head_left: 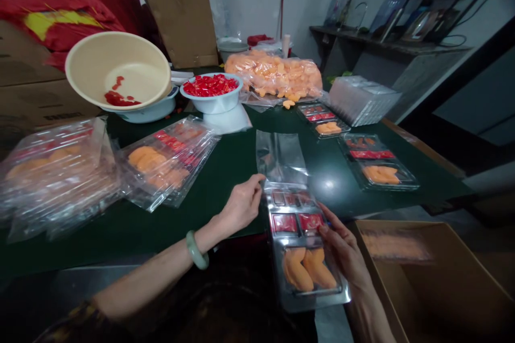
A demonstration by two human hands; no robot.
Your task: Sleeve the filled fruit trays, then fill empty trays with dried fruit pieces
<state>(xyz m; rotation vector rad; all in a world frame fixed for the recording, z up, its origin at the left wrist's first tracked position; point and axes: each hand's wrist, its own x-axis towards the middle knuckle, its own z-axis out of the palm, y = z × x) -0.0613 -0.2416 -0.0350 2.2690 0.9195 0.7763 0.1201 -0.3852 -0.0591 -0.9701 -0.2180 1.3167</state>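
A dark green bench (237, 158) fills the middle of the frame, with an open cardboard box (434, 284) beside its lower right edge and a dark wall shelf (386, 45) at upper right. At the far edge lie a large clear bag of orange pieces (273, 75) and a stack of empty clear trays (364, 101). At upper left, a tilted beige basin (116, 69) with a few red pieces rests on a pale blue bowl (151, 112), just beside a white bowl of red pieces (211, 99). Sealed clear packs (167, 163) lie at left. Near the lower centre of the frame, a plastic tray (303, 249) holds orange pieces and red sachets, and a clear plastic bag (281, 158) extends from its far end. The right hand (346, 252) curls around the tray's right edge, clamping it. The left hand (241, 206), wearing a pale green bangle (197, 249), stays apart from it, its fingers (257, 182) touching the bag's near edge.
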